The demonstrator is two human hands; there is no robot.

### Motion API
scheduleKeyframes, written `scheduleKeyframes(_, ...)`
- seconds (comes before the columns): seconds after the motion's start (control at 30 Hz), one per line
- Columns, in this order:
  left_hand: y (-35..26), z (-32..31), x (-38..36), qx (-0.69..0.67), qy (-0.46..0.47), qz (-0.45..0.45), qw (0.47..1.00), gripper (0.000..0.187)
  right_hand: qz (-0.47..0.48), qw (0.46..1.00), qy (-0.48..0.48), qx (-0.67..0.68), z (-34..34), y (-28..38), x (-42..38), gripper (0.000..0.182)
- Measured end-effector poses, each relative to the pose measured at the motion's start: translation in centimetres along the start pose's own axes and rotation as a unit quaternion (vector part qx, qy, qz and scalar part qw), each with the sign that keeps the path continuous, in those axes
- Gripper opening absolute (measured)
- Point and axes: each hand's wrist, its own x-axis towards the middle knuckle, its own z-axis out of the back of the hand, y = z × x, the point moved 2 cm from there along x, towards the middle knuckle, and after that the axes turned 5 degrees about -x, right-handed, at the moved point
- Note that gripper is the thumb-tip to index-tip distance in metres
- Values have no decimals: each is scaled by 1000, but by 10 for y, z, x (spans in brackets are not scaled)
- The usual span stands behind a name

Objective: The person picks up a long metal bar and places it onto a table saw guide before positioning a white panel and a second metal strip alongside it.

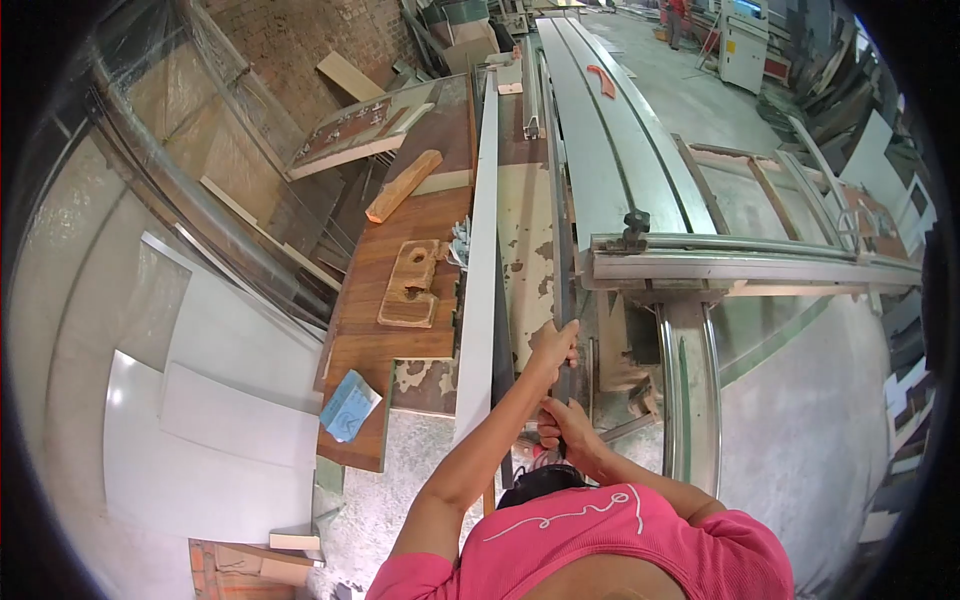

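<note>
Seen from a camera on the head of a person in a pink shirt [600, 530], a workshop stretches away. Near the centre, both bare hands are closed on a long, narrow dark strip [563, 270] that runs from near to far, just left of a metal table [592, 170]. The left hand [556, 350], the farther of the two, curls its fingers around the strip; the right hand [566, 424] is closed near the strip's near end, its exact grip partly hidden. To the left, a worn, patchy surface [525, 225] lies between the strip and a long white board [483, 250]. Farther left, a brown panel [400, 343] bears a wooden block [405, 187], a wooden piece with cut-outs [410, 285] and, at its near end, a blue packet [350, 406]. A red handle [602, 80] lies at the far part of the metal table, and a metal rail [740, 268] crosses its near end, reaching right. White sheets [215, 440] lie at the near left. At the far right, a person in red [676, 20] stands near a white cabinet [743, 48].
</note>
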Motion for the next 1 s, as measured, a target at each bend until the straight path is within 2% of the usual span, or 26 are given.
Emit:
scheduleKeyframes(0.2, -25, -4, -46, -23, 26, -46, 998, 19, 55, 998, 20, -37, -28, -1, -30, 14)
scheduleKeyframes(0.6, -27, 19, -101, -43, -4, -47, 998, 23, 23, 996, 54, -72, -47, -40, -46, 8)
scheduleKeyframes(1.0, -16, 35, -116, -41, -32, -64, 997, 22, 18, 992, 73, -100, -49, -56, -48, 9)
